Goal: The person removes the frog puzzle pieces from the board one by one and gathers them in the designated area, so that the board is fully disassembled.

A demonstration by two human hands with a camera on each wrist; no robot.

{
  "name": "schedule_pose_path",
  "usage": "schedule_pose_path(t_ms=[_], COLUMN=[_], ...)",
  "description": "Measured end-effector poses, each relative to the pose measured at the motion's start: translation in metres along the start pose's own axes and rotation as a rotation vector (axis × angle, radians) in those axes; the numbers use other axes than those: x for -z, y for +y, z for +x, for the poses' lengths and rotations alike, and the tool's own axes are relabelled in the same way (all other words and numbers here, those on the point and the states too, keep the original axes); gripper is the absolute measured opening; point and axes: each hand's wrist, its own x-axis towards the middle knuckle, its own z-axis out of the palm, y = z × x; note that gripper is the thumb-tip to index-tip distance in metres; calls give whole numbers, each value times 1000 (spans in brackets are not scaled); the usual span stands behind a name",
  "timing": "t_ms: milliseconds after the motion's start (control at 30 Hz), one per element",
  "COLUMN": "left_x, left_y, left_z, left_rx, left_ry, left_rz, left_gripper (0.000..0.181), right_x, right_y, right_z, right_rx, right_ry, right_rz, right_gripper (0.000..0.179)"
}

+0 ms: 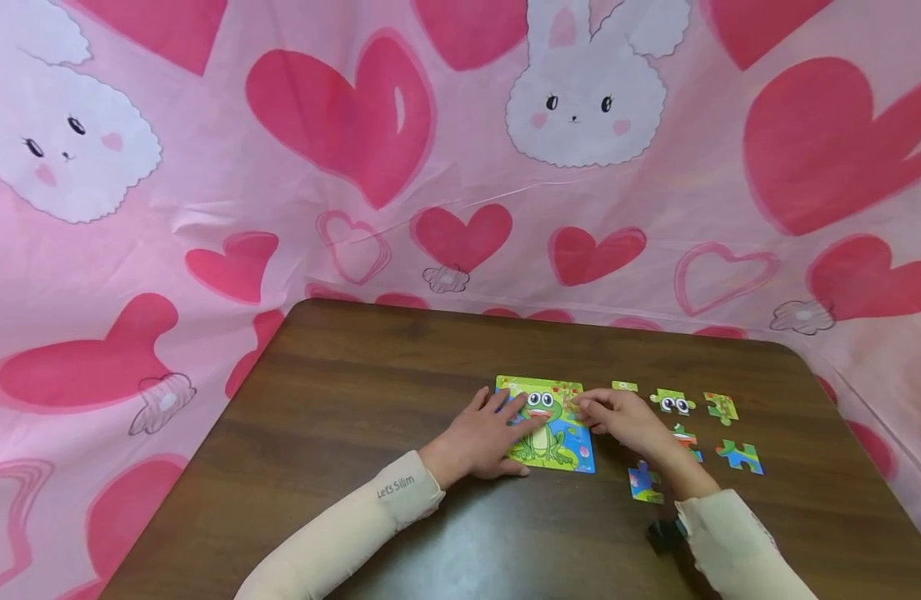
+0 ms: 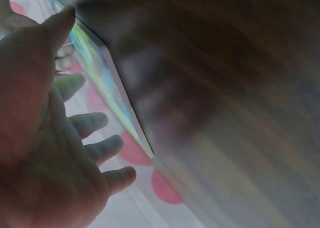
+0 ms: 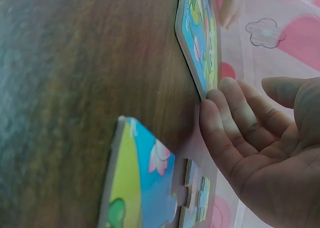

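Note:
A square frog puzzle board (image 1: 558,442) lies on the table, green and blue with a big-eyed frog. My left hand (image 1: 475,437) reaches over its left side, fingers spread across the picture. In the left wrist view the fingers (image 2: 102,150) are apart with nothing between them. My right hand (image 1: 625,421) is at the board's upper right edge, fingertips at the rim. In the right wrist view its thumb stands away from the bent fingers (image 3: 245,110), and no loose piece shows between them. A blue puzzle piece (image 1: 643,483) lies below the right hand.
Right of the board lie several loose pieces: one with frog eyes (image 1: 673,403), a green corner piece (image 1: 721,407), a blue-green piece (image 1: 741,457), and one partly behind the right wrist (image 1: 685,440). The brown table (image 1: 400,367) meets a pink heart-patterned cloth (image 1: 460,183) behind.

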Motion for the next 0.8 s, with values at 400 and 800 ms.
schedule_pose_path(t_ms=[400,800], left_x=[-4,-3], left_y=[-13,-14], left_z=[4,6], left_rx=[24,31], left_ry=[-84,-95], left_rz=[-107,-132], left_gripper=[85,85], right_x=[-6,-9], right_y=[-6,-11], right_z=[5,4], right_rx=[36,70], right_ry=[14,-58], right_rz=[-50,-81], right_gripper=[30,33])
